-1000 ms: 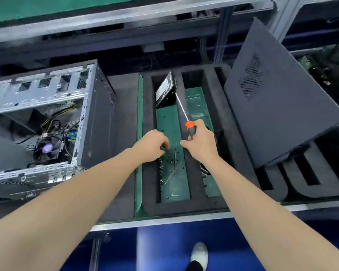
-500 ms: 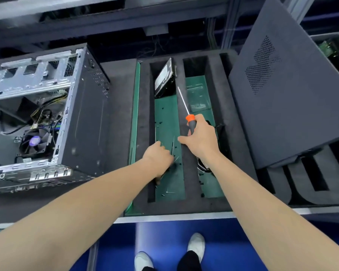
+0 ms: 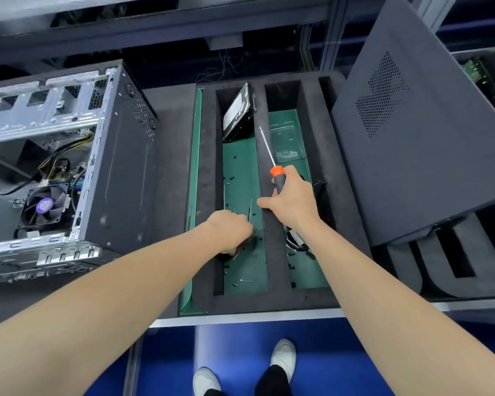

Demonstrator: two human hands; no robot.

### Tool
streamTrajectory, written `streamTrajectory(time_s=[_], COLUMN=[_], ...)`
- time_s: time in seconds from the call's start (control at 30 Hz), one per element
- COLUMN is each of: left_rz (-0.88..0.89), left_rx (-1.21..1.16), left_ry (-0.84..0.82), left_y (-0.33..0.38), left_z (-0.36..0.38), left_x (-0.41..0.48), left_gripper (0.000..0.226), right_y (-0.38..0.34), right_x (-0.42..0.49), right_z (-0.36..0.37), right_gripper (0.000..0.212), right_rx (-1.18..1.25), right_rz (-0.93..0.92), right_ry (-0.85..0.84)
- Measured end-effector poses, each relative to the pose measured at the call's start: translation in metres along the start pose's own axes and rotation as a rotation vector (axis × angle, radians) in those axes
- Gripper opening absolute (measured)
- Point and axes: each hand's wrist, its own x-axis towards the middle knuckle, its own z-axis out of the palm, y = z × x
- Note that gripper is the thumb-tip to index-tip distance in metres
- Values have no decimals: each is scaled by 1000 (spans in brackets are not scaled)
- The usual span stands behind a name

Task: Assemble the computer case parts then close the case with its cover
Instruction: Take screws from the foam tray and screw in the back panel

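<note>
Across the upper right of the frame the cover point(image 3: 412, 138) leaned over the foam, and at the left the computer case point(image 3: 120, 167) lay open with its fan and cables showing. Neither had moved in the last second, so closing looked some way off. Between them the foam tray point(image 3: 277, 298) held its green-floored slots, with the hard drive point(image 3: 237, 115) propped on edge at the upper end of the left slot. What had changed was the left hand point(image 3: 230, 232): from the middle of that slot it had slid toward the lower edge of the frame and dipped among the loose screws point(image 3: 260, 239), its fingers curled under and hidden, so I could not tell whether they pinched a screw. That suggested a screw was being picked out to fasten a part. The right hand point(image 3: 295, 204) had stayed just right of it over the foam ridge, fingers wrapped round the screwdriver point(image 3: 277, 174), shaft pointing up the frame. Screws lay scattered just beside the left hand, well apart from the screwdriver's tip near the drive.
</note>
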Motion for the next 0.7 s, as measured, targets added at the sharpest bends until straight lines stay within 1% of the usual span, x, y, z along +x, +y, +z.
streamTrajectory(time_s=[0.1, 0.2, 0.27, 0.33, 0.4, 0.57, 0.63, 0.7], left_rz=[29, 33, 17, 38, 78, 45, 33, 36], left_rx=[32, 31, -108, -315, -488, -895, -968, -883], left_ry=[9, -17, -30, 5, 95, 216, 259, 266], left_y=[0, 1, -2, -8, -17, -34, -36, -33], left_z=[2, 2, -1, -8, -14, -18, -17, -16], left_x=[-3, -3, -2, 0, 0, -4, -4, -3], left_gripper=[41, 31, 19, 10, 10, 9, 8, 8], right_y=[0, 0, 0, 1, 1, 1, 0, 0], right_x=[0, 0, 0, 1, 0, 0, 0, 0], right_z=[0, -1, -1, -2, -1, 1, 1, 0], right_gripper=[47, 49, 49, 49, 49, 49, 48, 47], right_rx=[0, -2, -2, -3, -3, -10, -17, -18], right_rz=[7, 12, 6, 2, 6, 9, 11, 15], right_ry=[-1, 0, -2, -3, -1, 4, 6, 6])
